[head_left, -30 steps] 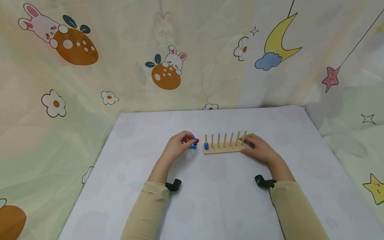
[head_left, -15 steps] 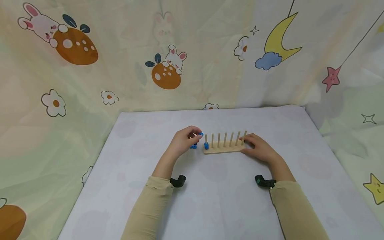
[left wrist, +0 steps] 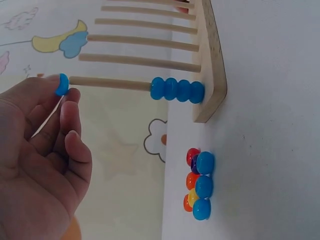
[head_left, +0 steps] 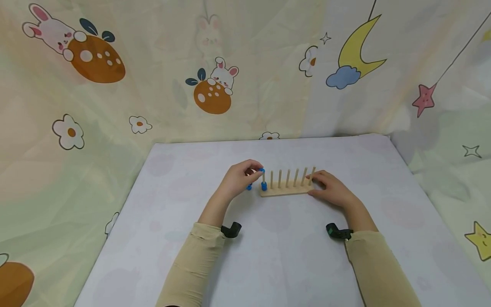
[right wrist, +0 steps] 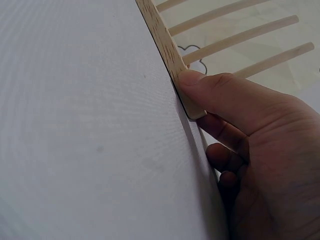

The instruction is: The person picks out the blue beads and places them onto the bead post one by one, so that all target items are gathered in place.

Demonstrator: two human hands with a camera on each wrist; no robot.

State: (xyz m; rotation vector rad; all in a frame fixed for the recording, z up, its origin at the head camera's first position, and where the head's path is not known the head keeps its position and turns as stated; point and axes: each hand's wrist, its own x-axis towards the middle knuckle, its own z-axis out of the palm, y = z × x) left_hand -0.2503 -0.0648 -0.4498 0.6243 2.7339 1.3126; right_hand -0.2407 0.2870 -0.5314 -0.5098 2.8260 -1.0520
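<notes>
A wooden peg board (head_left: 285, 192) with several upright pegs stands on the table. Its leftmost peg (left wrist: 110, 83) carries several blue beads (left wrist: 171, 89) stacked at the base. Between thumb and forefinger my left hand (head_left: 241, 179) pinches a blue bead (left wrist: 62, 84), right at that peg's tip; whether the peg has entered the hole I cannot tell. My right hand (head_left: 331, 189) grips the board's right end, with the thumb (right wrist: 192, 79) on the front edge and the other fingers partly hidden behind.
Loose beads lie left of the board: blue ones (left wrist: 204, 186), with red, orange, yellow and dark ones, such as a red bead (left wrist: 192, 156), behind them. In the head view my left hand hides most of them. A white cloth (head_left: 276, 256) covers the table; a printed curtain (head_left: 268, 85) hangs behind.
My left hand has lifted a blue bead from the loose beads and carried it right and up to the leftmost peg's top. The right hand and the board have stayed put.
</notes>
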